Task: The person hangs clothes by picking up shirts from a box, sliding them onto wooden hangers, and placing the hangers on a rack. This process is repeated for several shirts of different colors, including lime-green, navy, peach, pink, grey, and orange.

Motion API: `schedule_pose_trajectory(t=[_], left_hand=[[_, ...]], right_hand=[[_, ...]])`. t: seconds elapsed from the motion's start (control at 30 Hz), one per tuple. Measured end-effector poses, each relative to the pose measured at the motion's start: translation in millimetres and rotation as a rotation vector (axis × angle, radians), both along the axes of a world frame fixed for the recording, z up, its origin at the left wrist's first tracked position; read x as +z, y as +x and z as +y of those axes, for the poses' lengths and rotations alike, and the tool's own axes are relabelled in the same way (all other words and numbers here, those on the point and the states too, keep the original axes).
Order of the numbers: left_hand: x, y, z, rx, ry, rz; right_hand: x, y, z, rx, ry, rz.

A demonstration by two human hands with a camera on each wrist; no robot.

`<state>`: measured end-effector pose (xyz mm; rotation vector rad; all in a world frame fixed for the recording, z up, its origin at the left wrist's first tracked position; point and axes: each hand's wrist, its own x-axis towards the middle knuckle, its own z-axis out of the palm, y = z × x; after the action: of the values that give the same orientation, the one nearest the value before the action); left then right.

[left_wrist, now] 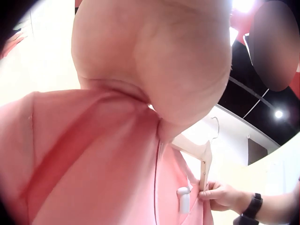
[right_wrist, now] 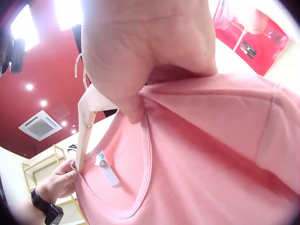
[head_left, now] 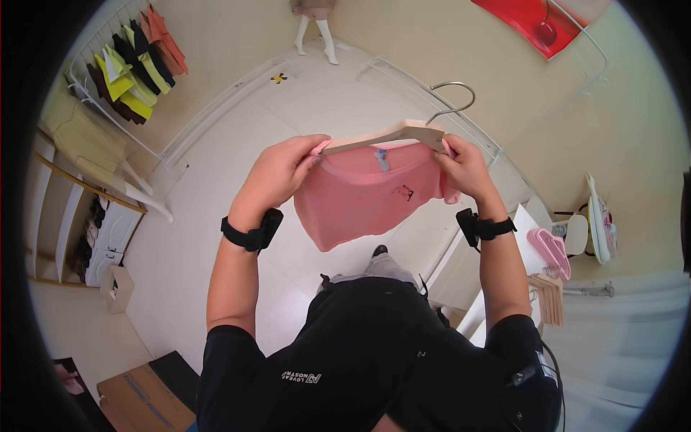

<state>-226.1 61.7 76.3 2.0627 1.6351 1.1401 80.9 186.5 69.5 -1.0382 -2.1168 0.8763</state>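
Observation:
A pink shirt (head_left: 360, 205) hangs in front of me from a pale wooden hanger (head_left: 414, 131) with a metal hook (head_left: 472, 99). My left hand (head_left: 281, 171) pinches the shirt at one shoulder, by the hanger's left end. At the other shoulder, my right hand (head_left: 468, 169) grips the cloth by the hanger's right end. The neckline lies below the hanger's bar, and a small dark print (head_left: 406, 192) marks the front. Inside the collar, a white tag (right_wrist: 110, 176) shows in the right wrist view. Folds of cloth and the palms hide the hanger's tips.
Pink hangers (head_left: 551, 250) and wooden hangers (head_left: 548, 297) lie to my right by a white surface. Clothes (head_left: 129, 68) hang on a rail at the far left, beside a mannequin in a pale skirt (head_left: 90, 137). A cardboard box (head_left: 144, 399) stands at the lower left.

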Motion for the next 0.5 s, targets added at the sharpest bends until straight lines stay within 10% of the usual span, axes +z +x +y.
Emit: schedule_pose_trajectory(t=[0.5], left_hand=[[19, 37, 142, 0.089, -0.082, 0.282]], right_hand=[[-1, 9, 166, 0.166, 0.013, 0.016]])
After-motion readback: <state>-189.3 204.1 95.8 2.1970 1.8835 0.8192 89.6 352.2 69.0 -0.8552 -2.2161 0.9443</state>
